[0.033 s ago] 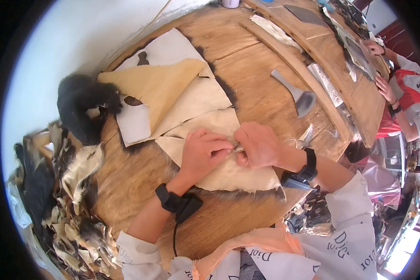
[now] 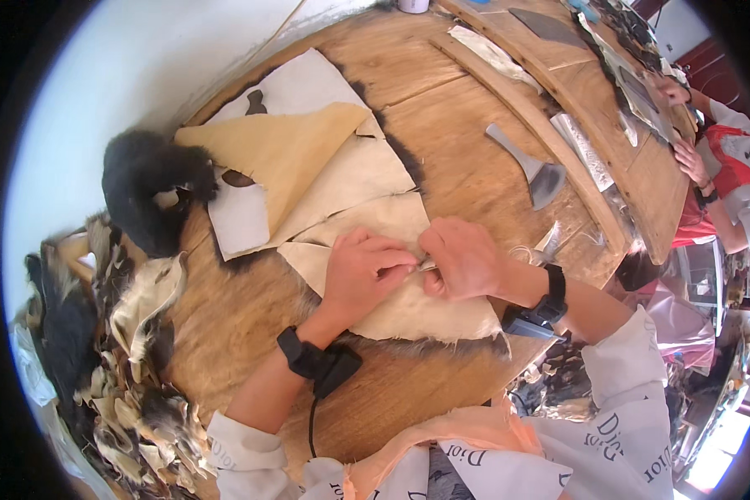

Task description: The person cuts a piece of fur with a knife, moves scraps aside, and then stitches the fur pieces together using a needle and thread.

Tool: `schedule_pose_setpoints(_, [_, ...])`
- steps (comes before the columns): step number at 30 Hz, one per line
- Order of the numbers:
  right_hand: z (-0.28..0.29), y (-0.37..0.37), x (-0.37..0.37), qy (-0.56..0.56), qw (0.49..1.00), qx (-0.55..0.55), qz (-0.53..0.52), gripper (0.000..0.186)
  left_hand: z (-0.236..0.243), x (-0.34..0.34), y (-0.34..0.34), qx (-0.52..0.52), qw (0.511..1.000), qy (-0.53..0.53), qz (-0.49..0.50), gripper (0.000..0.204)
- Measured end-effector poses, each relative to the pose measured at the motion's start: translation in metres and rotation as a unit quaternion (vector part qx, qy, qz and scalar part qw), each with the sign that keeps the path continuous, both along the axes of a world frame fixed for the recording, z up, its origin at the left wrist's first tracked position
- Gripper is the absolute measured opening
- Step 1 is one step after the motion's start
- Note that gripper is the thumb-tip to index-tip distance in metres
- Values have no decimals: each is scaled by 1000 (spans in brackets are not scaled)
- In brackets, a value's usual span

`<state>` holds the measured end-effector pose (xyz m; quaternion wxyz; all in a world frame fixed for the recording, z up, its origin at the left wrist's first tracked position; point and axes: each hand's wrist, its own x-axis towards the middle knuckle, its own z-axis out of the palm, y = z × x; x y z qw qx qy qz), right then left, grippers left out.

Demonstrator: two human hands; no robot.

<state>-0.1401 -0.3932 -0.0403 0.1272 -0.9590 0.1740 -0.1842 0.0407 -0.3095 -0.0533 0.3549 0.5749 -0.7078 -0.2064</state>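
- A round wooden table (image 2: pixel 442 117) fills most of the view, its boards running away from the person toward the far right.
- Several pale hide pieces (image 2: pixel 325 158) lie fanned and overlapping on the table's left half, flesh side up with dark fur showing at their edges.
- The nearest pelt (image 2: pixel 392 308) is a cream, roughly triangular piece lying under both hands, with its long axis running left to right across the person's front and its fur fringe along the near edge.
- A heap of fur scraps (image 2: pixel 100 358) lies off the table's left rim, with a black fur bundle (image 2: pixel 146 187) beside the far hides.
- The left hand (image 2: pixel 362 271) rests on the pelt with fingers curled and pinched toward the middle seam.
- The right hand (image 2: pixel 462 258) meets it, fingers clenched around a small metal tool (image 2: pixel 427 265) whose tip points left at the left fingertips; both hands sit equally close to the work spot.
- A flat metal scraper (image 2: pixel 533 171) lies well apart to the right.
- Another person's hand (image 2: pixel 690 158) works at the far right edge.
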Motion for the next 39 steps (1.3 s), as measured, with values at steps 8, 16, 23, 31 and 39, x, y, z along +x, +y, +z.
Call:
schedule_pose_setpoints(8, [-5,1,4,-58,996,-26,55,23,0,2,-3,12,1000,20,3,9])
schedule_pose_setpoints(16, [23,11,-8,14,977,-207,48,31,4,0,-3,33,999,0,16,11])
schedule_pose_setpoints(23, [22,10,3,-28,968,-213,131,18,-2,0,-4,31,999,-22,15,12])
schedule_pose_setpoints(31, [49,42,-22,-90,985,116,94,11,3,-2,0,10,1000,-14,-10,18])
schedule_pose_setpoints(39, [109,55,-107,-344,822,445,-86,9,10,-2,1,-18,997,-58,-49,27])
